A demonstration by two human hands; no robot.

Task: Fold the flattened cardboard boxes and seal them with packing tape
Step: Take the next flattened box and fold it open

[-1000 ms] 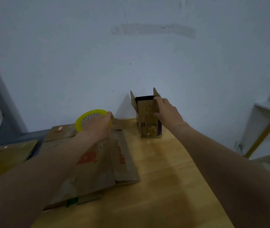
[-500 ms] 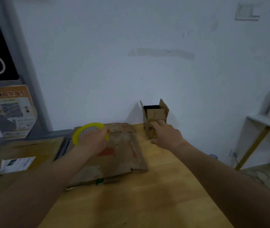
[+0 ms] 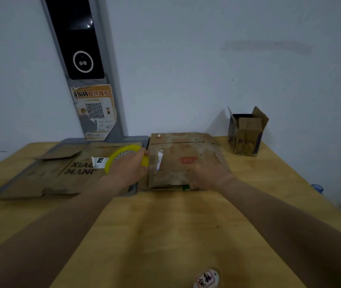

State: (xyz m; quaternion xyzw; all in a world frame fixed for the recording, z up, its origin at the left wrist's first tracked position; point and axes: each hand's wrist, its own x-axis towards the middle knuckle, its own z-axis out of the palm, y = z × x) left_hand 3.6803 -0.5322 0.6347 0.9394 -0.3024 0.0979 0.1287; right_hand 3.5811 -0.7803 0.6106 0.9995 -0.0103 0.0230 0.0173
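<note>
Left hand (image 3: 128, 169) is gripping the tilted yellow tape roll (image 3: 121, 153) just left of the stack of flat boxes (image 3: 177, 161), which is lying lengthwise toward the wall under the blurred right hand (image 3: 211, 173), its grip unclear, while an upright box (image 3: 246, 133) is standing open-topped at far right.

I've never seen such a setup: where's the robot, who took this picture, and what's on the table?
There is no robot: a person works bare-handed, wearing a camera on the head, so you look down along both arms. The left hand grips a yellow tape roll. The right hand rests on a stack of flattened cardboard boxes on the wooden table; blur hides whether its fingers grip. More flat cardboard lies to the left, and a small open box stands by the wall.
</note>
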